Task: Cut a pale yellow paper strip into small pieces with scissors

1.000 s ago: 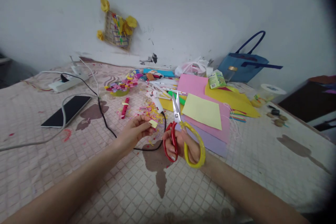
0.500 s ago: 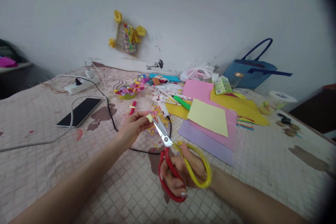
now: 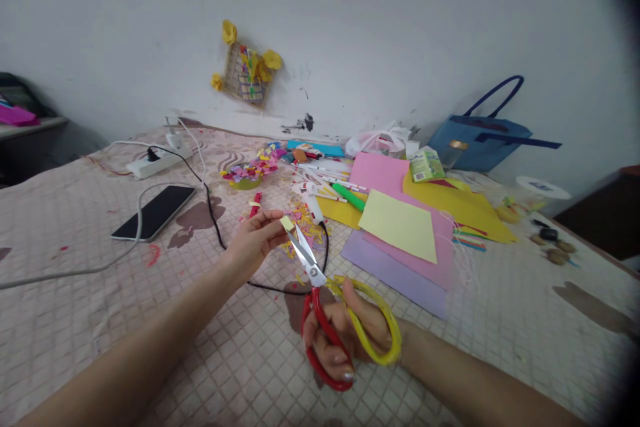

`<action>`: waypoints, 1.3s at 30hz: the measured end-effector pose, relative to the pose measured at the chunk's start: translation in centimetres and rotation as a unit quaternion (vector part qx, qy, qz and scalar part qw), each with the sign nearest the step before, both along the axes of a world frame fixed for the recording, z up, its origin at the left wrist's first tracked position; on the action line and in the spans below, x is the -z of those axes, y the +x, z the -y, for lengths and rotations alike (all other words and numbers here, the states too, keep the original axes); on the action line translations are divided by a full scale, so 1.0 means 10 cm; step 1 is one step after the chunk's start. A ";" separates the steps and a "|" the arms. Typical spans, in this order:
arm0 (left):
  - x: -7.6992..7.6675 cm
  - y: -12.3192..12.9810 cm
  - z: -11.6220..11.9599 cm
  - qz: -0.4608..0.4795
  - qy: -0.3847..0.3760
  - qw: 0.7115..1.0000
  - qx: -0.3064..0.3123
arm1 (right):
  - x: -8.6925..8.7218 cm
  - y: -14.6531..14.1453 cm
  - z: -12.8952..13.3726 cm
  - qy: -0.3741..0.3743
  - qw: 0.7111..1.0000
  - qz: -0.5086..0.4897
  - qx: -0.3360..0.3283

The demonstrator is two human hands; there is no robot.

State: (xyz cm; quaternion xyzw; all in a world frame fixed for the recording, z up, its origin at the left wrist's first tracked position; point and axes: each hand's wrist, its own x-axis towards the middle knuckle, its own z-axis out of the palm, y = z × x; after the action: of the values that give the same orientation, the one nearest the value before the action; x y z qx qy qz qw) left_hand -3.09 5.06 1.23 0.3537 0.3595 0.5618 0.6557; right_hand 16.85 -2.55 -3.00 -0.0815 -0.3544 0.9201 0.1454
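Observation:
Between the thumb and fingers of my left hand (image 3: 257, 243) is a small pale yellow piece of paper (image 3: 287, 223). My right hand (image 3: 345, 330) grips a pair of scissors (image 3: 314, 272) with one red and one yellow handle, fingers through the loops. The blades are slightly parted and point up and left, their tips close to the lower right edge of the paper piece. Whether a blade touches the paper I cannot tell. Behind the hands, yellow and pink paper scraps (image 3: 310, 227) lie scattered on the patterned tablecloth (image 3: 225, 353).
Right of the scraps lie a pale yellow sheet (image 3: 400, 223), a purple sheet (image 3: 390, 273) and a white glue gun (image 3: 314, 207) with a black cable. On the left are a phone (image 3: 155, 213) and a power strip (image 3: 160, 163). A blue bag (image 3: 480, 143) stands at the wall.
The scissors have shifted slightly down and left, and their blades look a little more parted. The paper piece remains in my left hand. The whole view has moved slightly.

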 end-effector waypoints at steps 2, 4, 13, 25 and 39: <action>0.01 0.00 0.00 -0.004 0.003 1.000 -0.008 | 0.00 -0.01 0.00 0.000 1.000 0.005 -0.001; 0.01 0.00 -0.01 -0.010 0.005 1.000 -0.012 | 0.02 -0.01 0.00 -0.003 1.000 0.006 -0.003; -0.02 0.02 0.06 -0.040 0.010 0.999 0.019 | 0.04 0.03 -0.02 -0.010 1.000 0.000 0.017; -0.03 0.06 0.04 0.040 -0.043 0.998 0.029 | -0.01 -0.02 0.00 0.040 0.997 0.031 0.050; 0.00 0.07 0.10 -0.023 -0.001 0.998 0.051 | 0.00 -0.07 0.01 0.057 0.993 0.072 0.076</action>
State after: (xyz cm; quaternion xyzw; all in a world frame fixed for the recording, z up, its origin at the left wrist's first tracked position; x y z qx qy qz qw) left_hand -2.41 4.09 1.22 0.3841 0.3568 0.5191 0.6750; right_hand 16.17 -2.69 -2.95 -0.1658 -0.4087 0.8765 0.1930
